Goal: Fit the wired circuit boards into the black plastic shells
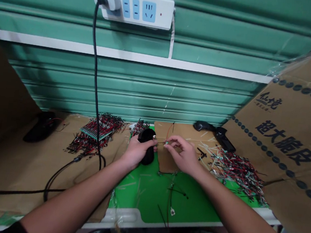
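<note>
My left hand is closed around a black rounded plastic housing, held upright above the green tabletop. The thumb lies across its front, near a small pale part at the edge. Just to the right, my right hand pinches a small part with thin red and black wires between thumb and forefinger. One wire reaches toward the housing; whether it is joined to it I cannot tell. Beneath the right hand lies a piece of cardboard. Nearer me, a loose wired part rests on the green surface.
Piles of red and black wired parts lie at left and right. Black housings stand on both sides. A black cable hangs from the power strip. Cardboard walls flank the table.
</note>
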Demonstrator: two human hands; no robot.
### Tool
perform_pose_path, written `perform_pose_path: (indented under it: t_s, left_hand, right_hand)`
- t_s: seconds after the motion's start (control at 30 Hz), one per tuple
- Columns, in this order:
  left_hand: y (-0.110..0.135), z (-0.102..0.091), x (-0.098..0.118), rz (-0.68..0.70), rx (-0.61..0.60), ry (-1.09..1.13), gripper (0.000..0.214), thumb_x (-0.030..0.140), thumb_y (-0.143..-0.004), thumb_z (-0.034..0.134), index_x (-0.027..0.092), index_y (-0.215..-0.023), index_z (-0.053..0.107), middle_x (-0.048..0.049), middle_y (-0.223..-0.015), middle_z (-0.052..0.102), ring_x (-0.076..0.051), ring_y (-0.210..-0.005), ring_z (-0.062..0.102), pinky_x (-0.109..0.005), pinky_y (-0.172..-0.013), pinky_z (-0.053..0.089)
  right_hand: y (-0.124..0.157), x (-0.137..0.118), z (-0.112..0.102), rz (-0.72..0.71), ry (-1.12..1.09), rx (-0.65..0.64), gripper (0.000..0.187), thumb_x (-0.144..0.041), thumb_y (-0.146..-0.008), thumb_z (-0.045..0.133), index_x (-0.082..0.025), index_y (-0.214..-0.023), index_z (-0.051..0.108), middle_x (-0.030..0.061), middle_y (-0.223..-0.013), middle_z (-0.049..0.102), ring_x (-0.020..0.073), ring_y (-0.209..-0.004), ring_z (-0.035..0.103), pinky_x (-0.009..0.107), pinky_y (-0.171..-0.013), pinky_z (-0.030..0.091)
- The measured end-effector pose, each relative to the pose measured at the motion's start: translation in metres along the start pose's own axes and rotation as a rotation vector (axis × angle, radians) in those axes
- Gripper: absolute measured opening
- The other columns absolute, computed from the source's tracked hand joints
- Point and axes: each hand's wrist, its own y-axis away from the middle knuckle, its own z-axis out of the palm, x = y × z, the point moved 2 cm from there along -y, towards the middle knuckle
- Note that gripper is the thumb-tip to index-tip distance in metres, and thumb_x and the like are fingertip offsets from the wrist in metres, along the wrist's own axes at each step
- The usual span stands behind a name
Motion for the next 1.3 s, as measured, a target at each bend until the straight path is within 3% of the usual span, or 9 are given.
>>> perform_pose_path:
  t_s: [0.13,0.27,0.33,0.5,0.6,0.77,0.97,1.13,1.3]
  left_hand:
    - [-0.002,0.000,-0.002,0.028,-0.018,-0.050,0.046,0.029,-0.050,0.095,0.013,-0.085,0.071,-0.0026,-0.068,0.071,-0.017,-0.056,0.066,-0.028,-0.057,0.053]
    - [-0.008,-0.007,0.001,0.145,0.117,-0.095,0.045,0.032,-0.053,0.094,0.013,-0.085,0.070,-0.0003,-0.066,0.067,-0.015,-0.053,0.063,-0.026,-0.054,0.049]
    - [-0.009,-0.008,0.004,0.194,0.143,-0.117,0.046,0.037,-0.055,0.094,0.013,-0.086,0.070,-0.0009,-0.065,0.067,-0.015,-0.054,0.063,-0.026,-0.055,0.049]
    - [-0.003,-0.003,0.002,0.176,0.052,-0.207,0.045,0.044,-0.057,0.095,0.014,-0.081,0.071,-0.0006,-0.062,0.067,-0.015,-0.055,0.060,-0.026,-0.056,0.048]
    - [-0.001,-0.002,-0.001,0.187,0.036,-0.304,0.039,0.043,-0.060,0.094,0.014,-0.073,0.071,-0.0005,-0.058,0.065,-0.014,-0.053,0.056,-0.024,-0.053,0.044]
    - [-0.004,-0.004,-0.004,0.123,0.061,-0.247,0.037,0.037,-0.059,0.094,0.015,-0.080,0.074,-0.0024,-0.061,0.069,-0.016,-0.054,0.062,-0.026,-0.055,0.048]
    - [-0.005,-0.004,-0.005,0.063,0.055,-0.224,0.043,0.040,-0.057,0.096,0.013,-0.081,0.074,-0.0034,-0.062,0.070,-0.016,-0.049,0.060,-0.026,-0.051,0.047]
    - [-0.004,-0.005,-0.007,0.015,0.056,-0.281,0.043,0.042,-0.057,0.096,0.013,-0.079,0.073,-0.0026,-0.057,0.066,-0.016,-0.047,0.059,-0.026,-0.047,0.044]
    - [-0.005,-0.006,-0.006,0.074,0.054,-0.334,0.041,0.043,-0.062,0.095,0.013,-0.077,0.071,-0.0017,-0.057,0.065,-0.014,-0.048,0.056,-0.024,-0.047,0.040]
  right_hand:
    - [-0.002,0.003,-0.001,0.028,-0.023,0.039,0.019,-0.038,-0.098,0.068,-0.024,-0.109,0.064,0.0033,-0.090,0.076,0.0191,-0.074,0.072,0.032,-0.075,0.055]
    - [-0.002,0.007,-0.002,0.059,-0.023,0.030,0.017,-0.037,-0.098,0.068,-0.024,-0.107,0.061,0.0008,-0.080,0.072,0.0187,-0.072,0.070,0.031,-0.072,0.054]
    - [-0.002,0.006,-0.001,0.044,0.034,-0.038,0.015,-0.034,-0.098,0.068,-0.024,-0.106,0.061,0.0009,-0.079,0.072,0.0187,-0.072,0.069,0.030,-0.070,0.052]
    - [0.005,0.000,0.006,-0.024,0.131,-0.289,0.008,-0.027,-0.101,0.063,-0.024,-0.108,0.060,0.0012,-0.086,0.072,0.0179,-0.073,0.068,0.027,-0.067,0.048]
    - [0.008,-0.003,0.008,-0.117,0.187,-0.343,0.005,-0.026,-0.102,0.061,-0.023,-0.106,0.061,0.0020,-0.087,0.072,0.0182,-0.074,0.066,0.028,-0.069,0.047]
    - [0.006,-0.006,0.008,-0.198,0.145,-0.287,0.007,-0.026,-0.103,0.060,-0.024,-0.101,0.067,0.0041,-0.093,0.074,0.0198,-0.083,0.068,0.031,-0.077,0.052]
    - [0.006,0.001,0.014,0.061,-0.169,-0.204,0.017,-0.029,-0.097,0.069,-0.025,-0.113,0.071,0.0024,-0.094,0.078,0.0194,-0.083,0.076,0.033,-0.081,0.060]
    - [0.006,0.003,0.016,0.067,-0.161,-0.147,0.016,-0.028,-0.094,0.073,-0.025,-0.109,0.075,0.0039,-0.100,0.079,0.0191,-0.084,0.077,0.033,-0.082,0.061]
    - [0.006,0.004,0.018,0.120,-0.246,-0.098,0.016,-0.032,-0.092,0.076,-0.023,-0.106,0.075,0.0055,-0.096,0.079,0.0206,-0.085,0.078,0.034,-0.082,0.062]
